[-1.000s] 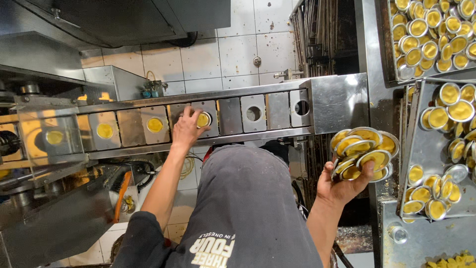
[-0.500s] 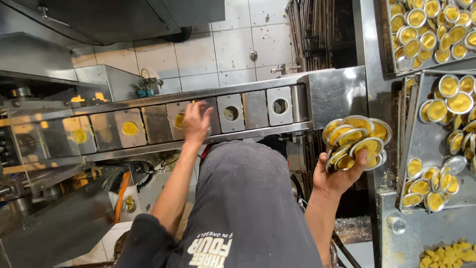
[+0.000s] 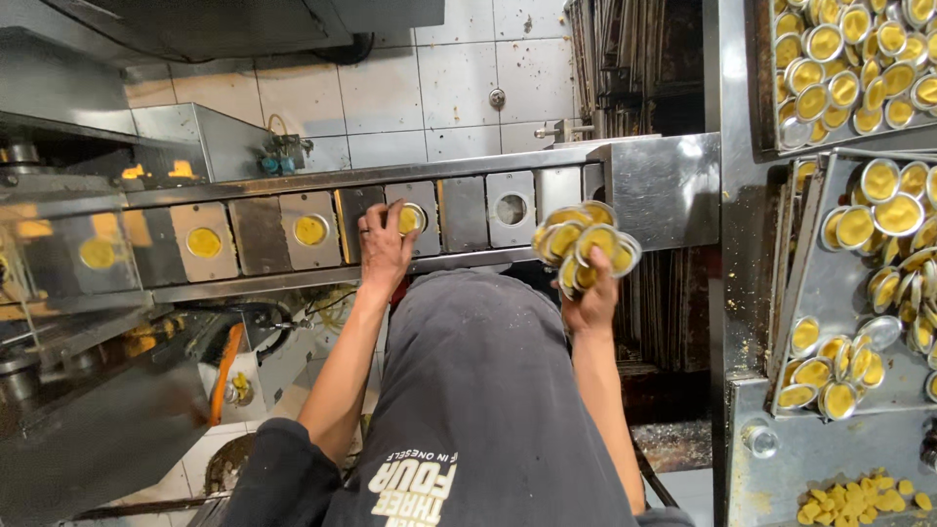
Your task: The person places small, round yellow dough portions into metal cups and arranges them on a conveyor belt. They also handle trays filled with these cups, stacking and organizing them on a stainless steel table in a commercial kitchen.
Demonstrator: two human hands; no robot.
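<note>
Food factory line: steel conveyor (image 3: 293, 234) of moulds; trays (image 3: 830, 293) of filled tart tins; tiled wall (image 3: 429, 98)

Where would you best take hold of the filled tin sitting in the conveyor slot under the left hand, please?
Probably by its thin metal rim, from above. The tin sits sunk in the round hole of its conveyor plate, so its sides are hidden and only the top edge is reachable. The left hand already rests on it fingertips-first.

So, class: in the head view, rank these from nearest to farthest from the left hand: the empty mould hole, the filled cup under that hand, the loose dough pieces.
1. Filled cup, under the left hand.
2. Empty mould hole, just right along the conveyor.
3. Loose dough pieces, far bottom right.
</note>
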